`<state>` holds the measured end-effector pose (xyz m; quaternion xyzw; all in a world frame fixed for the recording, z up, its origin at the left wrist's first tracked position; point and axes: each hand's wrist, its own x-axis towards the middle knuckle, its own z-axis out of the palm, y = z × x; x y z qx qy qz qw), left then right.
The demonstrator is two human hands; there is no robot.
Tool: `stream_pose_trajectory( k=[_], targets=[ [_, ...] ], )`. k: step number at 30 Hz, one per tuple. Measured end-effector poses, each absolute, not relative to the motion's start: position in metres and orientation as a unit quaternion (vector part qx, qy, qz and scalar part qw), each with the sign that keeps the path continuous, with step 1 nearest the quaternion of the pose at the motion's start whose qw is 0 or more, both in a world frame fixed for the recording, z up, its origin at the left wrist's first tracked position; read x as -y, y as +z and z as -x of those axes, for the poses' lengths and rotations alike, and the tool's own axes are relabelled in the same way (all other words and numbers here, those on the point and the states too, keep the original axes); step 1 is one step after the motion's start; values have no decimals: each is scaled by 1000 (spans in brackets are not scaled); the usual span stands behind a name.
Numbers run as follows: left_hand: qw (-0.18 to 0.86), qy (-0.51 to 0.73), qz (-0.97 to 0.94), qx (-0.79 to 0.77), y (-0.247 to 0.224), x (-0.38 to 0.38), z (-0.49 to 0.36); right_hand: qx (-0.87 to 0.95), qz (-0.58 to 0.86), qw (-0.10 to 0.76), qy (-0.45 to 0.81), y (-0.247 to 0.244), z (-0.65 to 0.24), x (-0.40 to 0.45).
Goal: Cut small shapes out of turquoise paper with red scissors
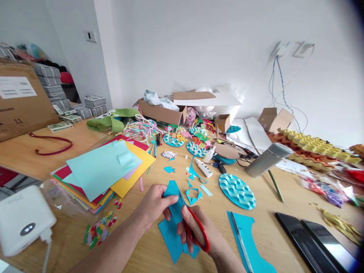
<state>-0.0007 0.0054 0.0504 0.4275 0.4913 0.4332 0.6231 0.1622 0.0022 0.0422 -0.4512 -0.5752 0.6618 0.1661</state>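
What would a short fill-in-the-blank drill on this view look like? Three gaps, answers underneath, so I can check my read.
1. The scissors in the right hand have ____ handles.
2. The paper piece pinched in the left hand is coloured ____.
3. In the picture, the grey flask stands to the ____ (left or right) of the white bottles.

Missing words: red; blue; right.

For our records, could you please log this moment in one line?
left hand: holding blue paper | right hand: holding red-handled scissors at that paper
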Motion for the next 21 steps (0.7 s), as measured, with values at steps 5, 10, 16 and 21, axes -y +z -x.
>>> stream_pose_trajectory(
  k=[5, 10, 16, 21],
  targets=[
    [615, 436, -434, -493, 48, -6, 1, 571, 459, 164, 661, 40, -162, -1],
    [617, 436, -431, -494, 49, -6, 0, 567, 474, 163, 654, 39, -161, 0],
    [623, 437, -424, -491, 50, -5, 0, 569, 470, 163, 655, 39, -163, -1],
    [617, 432, -432, -496, 51, -5, 0, 580, 459, 164, 653, 40, -164, -1]
  ],
)
